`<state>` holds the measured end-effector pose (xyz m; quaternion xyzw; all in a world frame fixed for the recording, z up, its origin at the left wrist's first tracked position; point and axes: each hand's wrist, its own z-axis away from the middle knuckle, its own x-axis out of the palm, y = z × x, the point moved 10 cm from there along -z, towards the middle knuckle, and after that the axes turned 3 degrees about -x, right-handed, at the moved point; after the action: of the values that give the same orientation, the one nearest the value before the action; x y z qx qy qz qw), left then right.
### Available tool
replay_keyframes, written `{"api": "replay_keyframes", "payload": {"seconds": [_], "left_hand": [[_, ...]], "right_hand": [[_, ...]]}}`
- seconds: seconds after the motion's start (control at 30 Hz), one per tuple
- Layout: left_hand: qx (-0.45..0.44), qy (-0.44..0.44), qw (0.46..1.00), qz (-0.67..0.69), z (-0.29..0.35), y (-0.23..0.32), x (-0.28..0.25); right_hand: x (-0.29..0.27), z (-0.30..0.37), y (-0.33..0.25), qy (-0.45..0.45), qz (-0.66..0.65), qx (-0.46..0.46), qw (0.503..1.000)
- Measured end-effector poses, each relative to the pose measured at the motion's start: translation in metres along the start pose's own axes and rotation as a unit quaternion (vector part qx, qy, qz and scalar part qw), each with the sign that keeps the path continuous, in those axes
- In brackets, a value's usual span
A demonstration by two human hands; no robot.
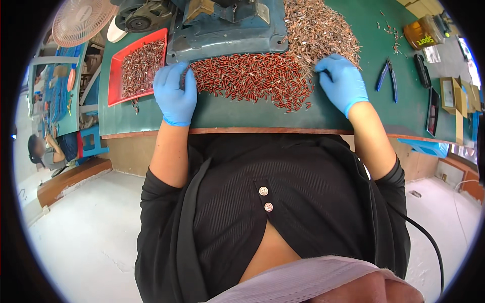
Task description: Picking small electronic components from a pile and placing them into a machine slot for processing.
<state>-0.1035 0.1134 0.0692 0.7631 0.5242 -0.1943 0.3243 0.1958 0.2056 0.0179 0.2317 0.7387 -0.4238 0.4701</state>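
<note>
Both my hands wear blue gloves and rest at the green table. My left hand (175, 93) lies between the red tray (113, 81) and a pile of small red cylindrical parts with thin metal ends (247, 76). Its thumb stands apart from the bent fingers, and I see nothing held. At the right end of the pile is my right hand (343, 83), its fingers curved over the edge of a heap of coppery metal pieces (323, 30). A gap shows between that thumb and fingers; the fingertips are partly hidden.
A heavy grey-blue machine base (227, 43) stands behind the red parts. Blue-handled pliers (387, 83), a jar (423, 33) and cardboard boxes (454, 101) are at the right. A fan (83, 22) stands far left, and another person (48, 149) sits beyond.
</note>
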Motion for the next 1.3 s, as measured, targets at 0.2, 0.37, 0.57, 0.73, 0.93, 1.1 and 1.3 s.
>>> {"api": "replay_keyframes", "payload": {"seconds": [0.2,0.37,0.57,0.73,0.93,1.1,1.3], "left_hand": [[0.025,0.014,1.000,-0.004,-0.002,0.004,-0.004],[0.037,0.007,0.999,-0.004,0.001,0.004,-0.001],[0.017,-0.020,1.000,-0.005,0.001,0.010,0.001],[-0.005,-0.117,0.983,0.143,-0.001,0.057,0.020],[-0.197,-0.287,0.838,0.420,0.024,0.116,0.064],[-0.240,-0.298,0.805,0.454,0.036,0.109,0.062],[-0.262,-0.307,0.789,0.464,0.043,0.108,0.060]], "right_hand": [[-0.011,0.004,0.021,0.015,-0.082,0.072,0.994],[-0.002,0.002,0.010,-0.026,0.032,0.043,0.998],[-0.005,0.012,-0.003,0.024,0.086,-0.026,0.996],[-0.004,0.030,-0.018,0.070,-0.250,0.066,0.963],[0.007,0.039,-0.071,0.048,-0.424,0.047,0.903],[0.003,0.048,-0.090,0.076,-0.400,0.011,0.913],[0.018,0.048,-0.085,0.045,-0.450,0.057,0.890]]}}
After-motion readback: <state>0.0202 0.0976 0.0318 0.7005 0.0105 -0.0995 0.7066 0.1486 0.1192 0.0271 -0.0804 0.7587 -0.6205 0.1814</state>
